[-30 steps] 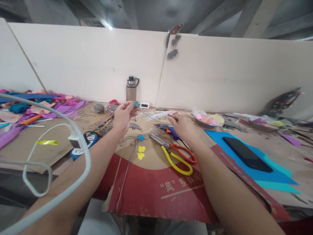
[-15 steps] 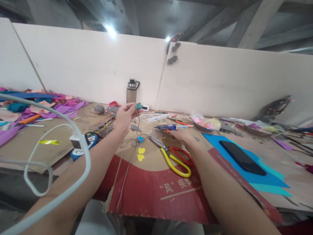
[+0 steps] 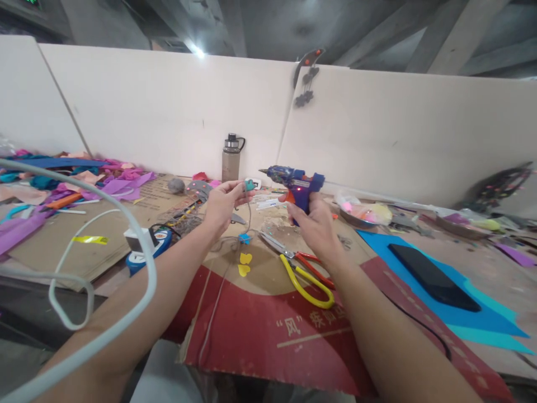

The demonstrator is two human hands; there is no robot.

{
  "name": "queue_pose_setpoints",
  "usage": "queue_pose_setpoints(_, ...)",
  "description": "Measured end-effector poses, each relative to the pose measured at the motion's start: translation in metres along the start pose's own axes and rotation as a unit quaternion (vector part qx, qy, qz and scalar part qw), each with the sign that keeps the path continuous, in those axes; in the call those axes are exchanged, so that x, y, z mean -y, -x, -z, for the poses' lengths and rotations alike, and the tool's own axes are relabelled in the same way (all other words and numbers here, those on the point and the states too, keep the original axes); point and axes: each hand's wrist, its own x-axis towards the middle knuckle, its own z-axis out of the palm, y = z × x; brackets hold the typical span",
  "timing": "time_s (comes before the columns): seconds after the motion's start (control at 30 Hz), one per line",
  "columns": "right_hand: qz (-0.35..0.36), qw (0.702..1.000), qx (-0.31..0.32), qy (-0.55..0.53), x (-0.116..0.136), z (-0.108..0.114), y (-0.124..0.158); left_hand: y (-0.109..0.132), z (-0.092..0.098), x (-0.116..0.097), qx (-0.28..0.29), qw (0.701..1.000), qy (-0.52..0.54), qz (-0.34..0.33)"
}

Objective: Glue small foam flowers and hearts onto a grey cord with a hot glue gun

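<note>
My left hand (image 3: 222, 204) is raised over the cardboard and pinches a small teal felt piece (image 3: 250, 184) with a thin grey cord (image 3: 246, 221) hanging from it. My right hand (image 3: 315, 224) grips a blue glue gun (image 3: 293, 182) by its handle, lifted off the table. The gun's nozzle points left toward the teal piece, a short gap away. A red light glows on the gun's body.
Scissors with one yellow and one red handle (image 3: 304, 274) lie below my hands, beside yellow felt shapes (image 3: 244, 264). A black phone (image 3: 432, 277) rests on blue sheets at the right. A bottle (image 3: 231, 158) stands at the partition. White cables (image 3: 84, 280) loop at the left by a power strip (image 3: 146, 246).
My right hand went down to the glue gun on the table, closed on it and lifted it up toward the teal piece. My left hand stayed raised with the piece.
</note>
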Motion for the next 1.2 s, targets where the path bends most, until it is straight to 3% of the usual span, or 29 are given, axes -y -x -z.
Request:
queue_pose_setpoints(0.2,0.074,0.993,0.033,0.086,0.005,-0.007,0.006,0.000,0.000,0.001,-0.002,0.999,-0.040,0.031)
queue_pose_setpoints(0.6,0.093,0.986,0.034,0.133,0.003,-0.010,0.008,0.002,-0.001,0.002,-0.034,0.997,-0.054,-0.040)
queue_pose_setpoints(1.2,0.096,0.979,0.038,0.174,0.004,-0.013,0.011,0.003,-0.003,0.002,-0.033,0.995,-0.065,-0.064)
